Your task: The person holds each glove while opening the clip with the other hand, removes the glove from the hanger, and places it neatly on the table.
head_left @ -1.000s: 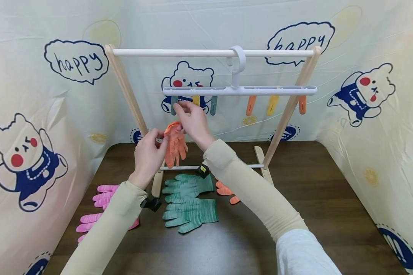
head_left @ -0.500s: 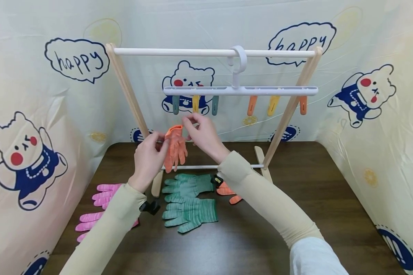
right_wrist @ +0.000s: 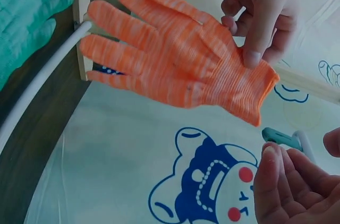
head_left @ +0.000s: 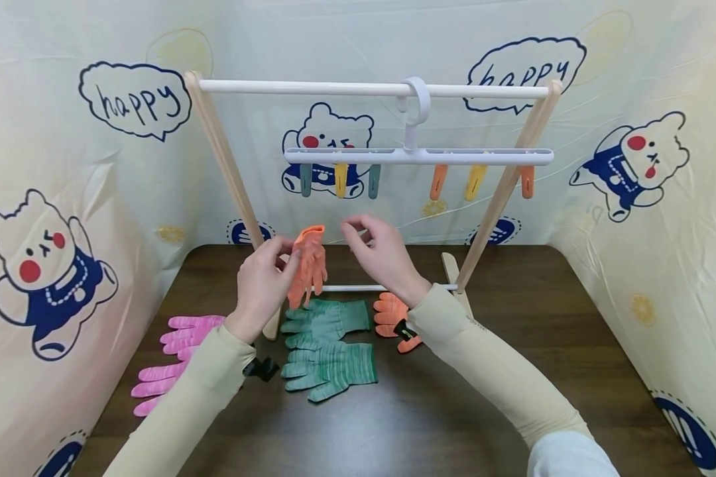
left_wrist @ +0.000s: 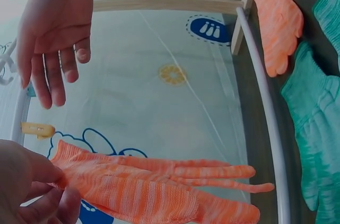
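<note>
My left hand (head_left: pixel 261 281) pinches an orange knitted glove (head_left: pixel 310 268) near its cuff, between thumb and fingers. The glove hangs with its finger ends downward. Just right of it, my right hand (head_left: pixel 388 255) is in the air, fingers loosely bent and holding nothing. In the right wrist view the glove's cuff (right_wrist: pixel 241 83) lies by the left thumb, apart from the right fingertips (right_wrist: pixel 271 155). Above both hands is a white hanger (head_left: pixel 358 158) with several clips, among them a green clip (head_left: pixel 306 180) and a yellow clip (head_left: pixel 341 180).
The hanger hooks over a white rod (head_left: pixel 298 88) of a wooden-sided rack. On the dark table (head_left: pixel 346 437) lie two green gloves (head_left: pixel 334 371), pink gloves (head_left: pixel 181 338) partly behind the left arm, and another orange glove (head_left: pixel 388 315) partly behind the right sleeve.
My right hand has moved from the hanger's left clips down and to the right, away from the glove. The left hand has lowered slightly, still holding the orange glove.
</note>
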### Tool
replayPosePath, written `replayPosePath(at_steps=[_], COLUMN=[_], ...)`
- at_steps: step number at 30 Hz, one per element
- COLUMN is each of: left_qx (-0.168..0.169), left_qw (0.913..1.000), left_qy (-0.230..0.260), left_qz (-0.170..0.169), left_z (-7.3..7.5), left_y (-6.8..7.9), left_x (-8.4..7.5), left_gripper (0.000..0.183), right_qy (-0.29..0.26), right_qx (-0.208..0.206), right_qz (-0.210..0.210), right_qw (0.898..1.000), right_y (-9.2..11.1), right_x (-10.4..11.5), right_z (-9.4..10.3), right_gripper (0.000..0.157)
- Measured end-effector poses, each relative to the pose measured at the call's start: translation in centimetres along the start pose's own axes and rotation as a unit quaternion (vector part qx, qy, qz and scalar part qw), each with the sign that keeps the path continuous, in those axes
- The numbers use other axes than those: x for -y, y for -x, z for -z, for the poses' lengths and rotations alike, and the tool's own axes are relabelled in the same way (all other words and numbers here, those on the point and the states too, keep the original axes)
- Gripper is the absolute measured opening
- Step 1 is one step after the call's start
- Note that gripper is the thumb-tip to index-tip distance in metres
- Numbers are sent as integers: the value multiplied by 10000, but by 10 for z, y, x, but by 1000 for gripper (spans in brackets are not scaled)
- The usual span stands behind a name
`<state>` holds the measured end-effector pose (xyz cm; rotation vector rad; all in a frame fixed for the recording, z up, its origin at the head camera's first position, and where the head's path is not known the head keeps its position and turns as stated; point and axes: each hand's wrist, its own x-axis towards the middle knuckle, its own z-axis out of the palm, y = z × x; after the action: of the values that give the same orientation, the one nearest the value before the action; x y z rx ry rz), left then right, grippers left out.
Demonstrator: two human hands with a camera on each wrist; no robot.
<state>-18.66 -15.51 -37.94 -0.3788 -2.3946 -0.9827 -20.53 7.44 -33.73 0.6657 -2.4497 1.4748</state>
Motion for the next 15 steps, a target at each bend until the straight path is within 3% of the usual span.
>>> replayPosePath(at_steps=[9, 15], left_qx=[105, 249], left_qw=[9999, 9997], left_qy=[9, 45], left_qz=[-80, -64], left_z=[0, -2], left_y=[10, 18], left_x=[-5, -9], left_gripper=[14, 15], right_qy=[208, 419], right_qx=[-198, -150], right_qz=[187, 53], right_qw=[9994, 9990], right_y=[24, 42], right_x=[-13, -22], right_z=[13, 23], right_gripper=[25, 25])
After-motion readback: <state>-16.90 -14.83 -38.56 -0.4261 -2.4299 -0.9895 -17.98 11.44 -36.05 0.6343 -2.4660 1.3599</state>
